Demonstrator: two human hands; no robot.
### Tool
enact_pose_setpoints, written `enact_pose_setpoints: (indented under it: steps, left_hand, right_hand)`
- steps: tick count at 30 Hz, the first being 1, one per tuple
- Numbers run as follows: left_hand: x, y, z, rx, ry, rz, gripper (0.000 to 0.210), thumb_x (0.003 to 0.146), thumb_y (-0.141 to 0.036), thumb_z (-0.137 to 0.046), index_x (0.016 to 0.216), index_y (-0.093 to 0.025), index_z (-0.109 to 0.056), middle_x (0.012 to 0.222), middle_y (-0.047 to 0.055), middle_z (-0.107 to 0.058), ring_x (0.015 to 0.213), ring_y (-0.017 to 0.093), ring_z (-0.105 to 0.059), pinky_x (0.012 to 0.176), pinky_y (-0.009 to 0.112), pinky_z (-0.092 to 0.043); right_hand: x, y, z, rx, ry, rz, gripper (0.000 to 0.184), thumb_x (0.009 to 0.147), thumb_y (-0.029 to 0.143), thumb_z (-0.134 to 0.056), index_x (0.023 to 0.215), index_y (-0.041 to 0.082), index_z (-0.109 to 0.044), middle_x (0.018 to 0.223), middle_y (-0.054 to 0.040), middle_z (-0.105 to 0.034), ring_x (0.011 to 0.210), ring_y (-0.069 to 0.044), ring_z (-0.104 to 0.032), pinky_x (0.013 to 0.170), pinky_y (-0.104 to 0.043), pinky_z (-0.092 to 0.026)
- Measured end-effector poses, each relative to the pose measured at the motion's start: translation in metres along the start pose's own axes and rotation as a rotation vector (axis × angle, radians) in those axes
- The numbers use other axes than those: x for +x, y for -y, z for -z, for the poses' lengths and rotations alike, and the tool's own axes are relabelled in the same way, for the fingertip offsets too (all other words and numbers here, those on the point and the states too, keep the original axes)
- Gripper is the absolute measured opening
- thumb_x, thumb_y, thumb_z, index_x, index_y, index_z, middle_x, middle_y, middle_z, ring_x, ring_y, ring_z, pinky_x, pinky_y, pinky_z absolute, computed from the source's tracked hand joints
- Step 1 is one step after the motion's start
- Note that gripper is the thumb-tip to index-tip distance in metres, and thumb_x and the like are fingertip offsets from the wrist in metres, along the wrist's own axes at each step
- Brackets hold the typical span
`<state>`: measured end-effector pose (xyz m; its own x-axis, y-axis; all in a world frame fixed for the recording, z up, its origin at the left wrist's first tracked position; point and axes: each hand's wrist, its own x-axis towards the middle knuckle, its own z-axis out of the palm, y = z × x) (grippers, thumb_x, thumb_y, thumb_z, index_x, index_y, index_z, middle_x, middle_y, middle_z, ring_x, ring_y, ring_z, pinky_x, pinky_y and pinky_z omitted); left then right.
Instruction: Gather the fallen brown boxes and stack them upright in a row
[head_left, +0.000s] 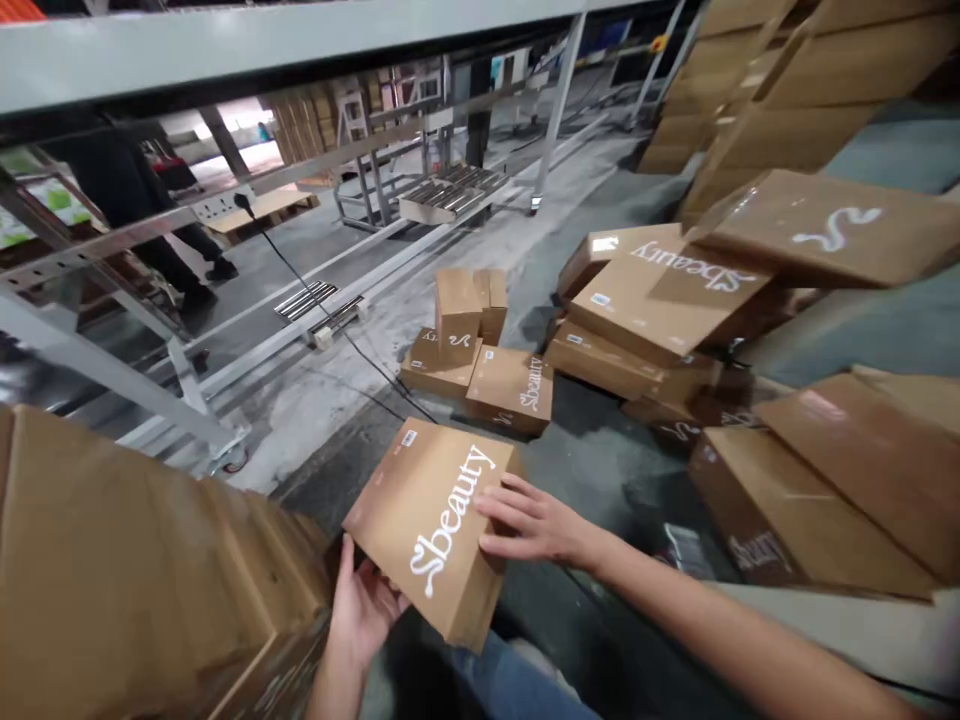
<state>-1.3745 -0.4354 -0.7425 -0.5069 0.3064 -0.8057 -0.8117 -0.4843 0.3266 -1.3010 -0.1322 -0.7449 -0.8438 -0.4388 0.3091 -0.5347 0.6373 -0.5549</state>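
Observation:
A brown cardboard box (pixel 405 500) with white "Sbeauty" lettering and a small label is held tilted in front of me, above the floor. My left hand (pixel 366 605) grips its near left edge, thumb at the side and fingers partly hidden underneath. My right hand (pixel 536 525) lies over the right edge, its fingertips on the printed top; the thumb is out of sight. Just beyond the box, a printed carton (pixel 510 385) rests on the floor beside another flat carton, with smaller upright boxes (pixel 456 305) around and on it.
Several cartons (pixel 667 295) are heaped at the right, with an open-looking large carton (pixel 810 510) nearer. Tall stacked cardboard (pixel 112 560) borders my left side. A metal frame (pixel 225 390) with a black cable (pixel 300 275) runs across the left. A person's legs (pixel 150 220) show behind it.

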Motion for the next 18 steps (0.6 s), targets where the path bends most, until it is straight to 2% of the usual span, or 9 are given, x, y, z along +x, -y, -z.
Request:
enact_pose_setpoints:
  steps: [2,4,6,8,10,11,14,16,18]
  left_hand:
    - [0.005,0.015,0.003,0.038,-0.013,0.013,0.056,0.097,-0.067,-0.046,0.121,-0.017,-0.053,0.092,0.014,-0.072,0.076,0.029,-0.070,0.071,0.045,-0.060]
    - [0.009,0.029,0.001,0.065,-0.027,0.039,0.041,0.098,-0.053,-0.053,0.119,-0.019,-0.053,0.095,0.014,-0.072,0.078,0.031,-0.071,0.067,0.045,-0.060]
    - [0.014,0.041,-0.003,0.062,-0.041,0.077,0.028,0.096,-0.037,-0.056,0.114,-0.017,-0.054,0.093,0.014,-0.070,0.079,0.032,-0.070,0.063,0.046,-0.060]
    - [0.019,0.052,-0.008,0.018,-0.085,0.061,0.022,0.094,-0.032,-0.055,0.110,-0.017,-0.053,0.089,0.012,-0.067,0.077,0.032,-0.069,0.062,0.048,-0.059]
    - [0.024,0.062,-0.014,-0.037,-0.129,-0.023,0.022,0.094,-0.030,-0.054,0.113,-0.019,-0.050,0.096,0.011,-0.066,0.082,0.030,-0.068,0.066,0.048,-0.060]
    - [0.027,0.066,-0.017,-0.060,-0.157,-0.085,0.024,0.094,-0.027,-0.055,0.116,-0.022,-0.049,0.104,0.011,-0.065,0.086,0.028,-0.068,0.069,0.047,-0.061]
    - [0.037,0.077,-0.022,-0.098,-0.254,-0.270,0.049,0.093,-0.021,-0.058,0.134,-0.036,-0.036,0.135,0.006,-0.056,0.097,0.022,-0.066,0.078,0.043,-0.060]
    - [0.043,0.082,-0.020,-0.083,-0.317,-0.341,0.061,0.094,-0.023,-0.059,0.141,-0.042,-0.026,0.145,0.004,-0.051,0.104,0.019,-0.065,0.081,0.035,-0.059]
    - [0.048,0.088,-0.011,-0.023,-0.362,-0.331,0.059,0.095,-0.028,-0.059,0.143,-0.038,-0.026,0.150,0.007,-0.048,0.120,0.022,-0.061,0.082,0.029,-0.055]
  right_hand:
    - [-0.007,-0.009,-0.007,0.067,0.160,-0.104,0.030,0.101,0.026,-0.052,0.114,0.042,-0.074,0.137,0.0010,-0.066,0.138,-0.017,-0.053,0.125,-0.053,-0.028]
    - [-0.015,-0.020,-0.014,0.137,0.163,-0.200,0.026,0.099,0.033,-0.052,0.107,0.040,-0.076,0.134,0.0016,-0.068,0.137,-0.018,-0.054,0.126,-0.053,-0.026]
    - [-0.019,-0.032,-0.024,0.168,-0.035,-0.305,0.023,0.095,0.041,-0.053,0.102,0.038,-0.075,0.133,0.0007,-0.068,0.136,-0.020,-0.054,0.127,-0.054,-0.024]
    - [-0.019,-0.039,-0.038,0.147,-0.331,-0.488,0.030,0.091,0.051,-0.055,0.110,0.033,-0.071,0.136,-0.0061,-0.064,0.140,-0.025,-0.049,0.127,-0.058,-0.022]
    - [-0.014,-0.036,-0.055,0.259,-0.543,-0.799,0.051,0.088,0.060,-0.054,0.125,0.026,-0.062,0.139,-0.0157,-0.058,0.137,-0.032,-0.050,0.121,-0.064,-0.030]
    - [-0.010,-0.030,-0.065,0.425,-0.562,-0.971,0.062,0.087,0.066,-0.051,0.132,0.023,-0.056,0.138,-0.0191,-0.058,0.132,-0.035,-0.055,0.113,-0.065,-0.040]
    - [0.008,-0.007,-0.090,1.043,-0.358,-1.311,0.079,0.085,0.074,-0.049,0.147,0.026,-0.037,0.132,-0.0173,-0.063,0.109,-0.032,-0.069,0.085,-0.051,-0.059]
    - [0.025,0.001,-0.104,1.171,-0.205,-1.308,0.084,0.086,0.064,-0.056,0.154,0.026,-0.024,0.131,-0.0147,-0.066,0.106,-0.028,-0.071,0.080,-0.043,-0.059]
    - [0.045,-0.004,-0.116,1.088,-0.127,-1.231,0.083,0.085,0.047,-0.060,0.155,0.022,-0.024,0.129,-0.0135,-0.069,0.107,-0.026,-0.071,0.081,-0.039,-0.058]
